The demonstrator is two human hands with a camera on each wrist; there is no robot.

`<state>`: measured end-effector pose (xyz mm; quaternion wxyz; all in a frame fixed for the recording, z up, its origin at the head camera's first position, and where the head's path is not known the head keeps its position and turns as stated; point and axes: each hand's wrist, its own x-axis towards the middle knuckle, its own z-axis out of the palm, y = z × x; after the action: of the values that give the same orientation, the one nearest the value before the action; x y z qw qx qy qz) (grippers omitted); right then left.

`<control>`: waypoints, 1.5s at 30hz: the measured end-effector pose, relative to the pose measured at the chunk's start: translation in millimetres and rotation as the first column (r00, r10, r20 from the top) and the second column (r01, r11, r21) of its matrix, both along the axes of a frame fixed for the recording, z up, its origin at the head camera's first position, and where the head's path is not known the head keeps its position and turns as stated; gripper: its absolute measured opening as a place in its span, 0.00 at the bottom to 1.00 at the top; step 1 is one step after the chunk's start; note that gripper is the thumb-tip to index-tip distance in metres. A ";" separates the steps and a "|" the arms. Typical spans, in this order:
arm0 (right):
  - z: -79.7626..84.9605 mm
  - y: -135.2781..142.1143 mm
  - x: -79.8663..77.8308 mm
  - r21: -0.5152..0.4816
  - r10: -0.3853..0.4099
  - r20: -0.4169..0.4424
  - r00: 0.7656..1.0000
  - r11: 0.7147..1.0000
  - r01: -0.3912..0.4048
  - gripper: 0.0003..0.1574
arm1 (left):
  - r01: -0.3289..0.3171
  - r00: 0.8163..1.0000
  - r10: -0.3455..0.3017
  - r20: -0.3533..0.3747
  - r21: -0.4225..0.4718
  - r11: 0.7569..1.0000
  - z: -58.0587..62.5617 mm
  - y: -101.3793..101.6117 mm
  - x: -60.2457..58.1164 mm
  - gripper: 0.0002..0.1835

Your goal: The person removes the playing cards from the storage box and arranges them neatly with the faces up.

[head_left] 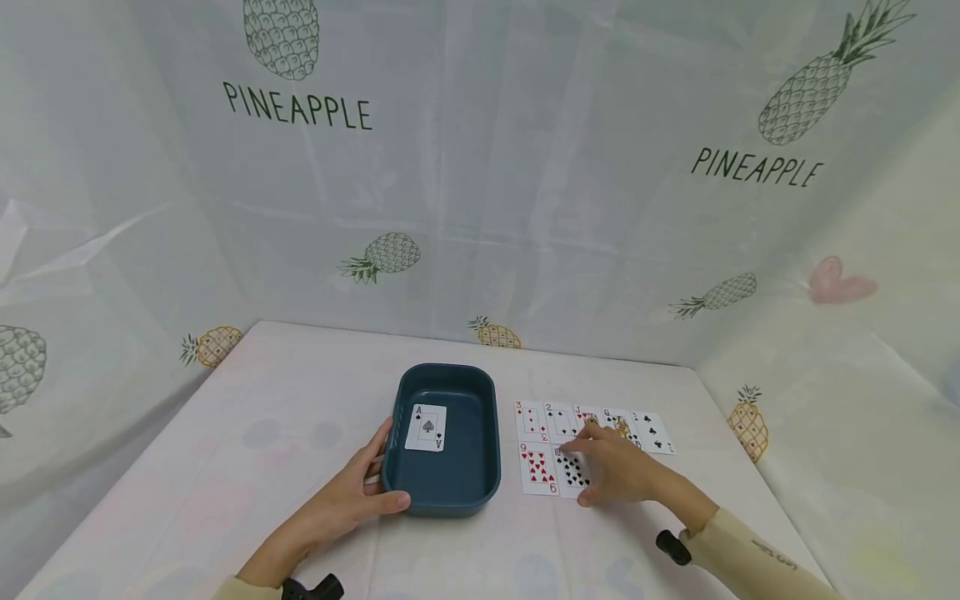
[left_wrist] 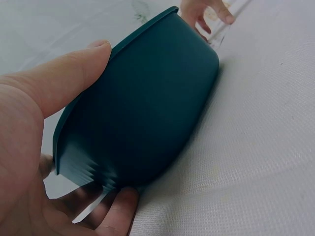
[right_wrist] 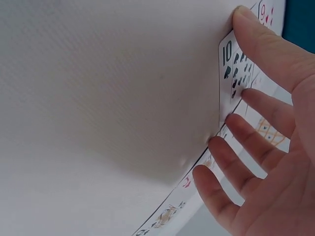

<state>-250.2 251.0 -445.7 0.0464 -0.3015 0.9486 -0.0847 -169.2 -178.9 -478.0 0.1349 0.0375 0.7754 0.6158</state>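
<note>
My left hand point(head_left: 348, 492) grips the left side of a dark teal rectangular dish point(head_left: 497, 450), its thumb over the rim and fingers against the outer wall. An ace of spades point(head_left: 426, 427) lies face up inside the dish. To the right, my right hand point(head_left: 618, 467) reaches over a ten of spades point(head_left: 572, 475) lying flat on the cloth. Its thumb and fingers are spread, their tips at the edges of that ten point(right_wrist: 234, 69). Beside the ten is a nine of hearts point(head_left: 537, 469). The right hand partly covers the face cards in the row behind.
The back row holds a three of diamonds point(head_left: 531, 422), a two of diamonds point(head_left: 560, 422), a jack point(head_left: 585, 412), a queen point(head_left: 619, 421) and a club card point(head_left: 654, 432). White cloth point(head_left: 262, 483) covers the table. A pineapple-printed curtain point(head_left: 525, 208) hangs behind it.
</note>
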 end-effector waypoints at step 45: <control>38.2 -60.7 -2.8 -0.209 0.097 -0.008 0.995 0.973 -0.096 0.44 | 0.011 1.000 -0.011 0.002 0.016 1.000 -0.1 -0.9 0.7 0.56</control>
<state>-253.0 190.3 -407.5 0.0197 -0.3503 0.9185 -0.1822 -168.5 -179.8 -478.1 0.1388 0.0422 0.7700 0.6214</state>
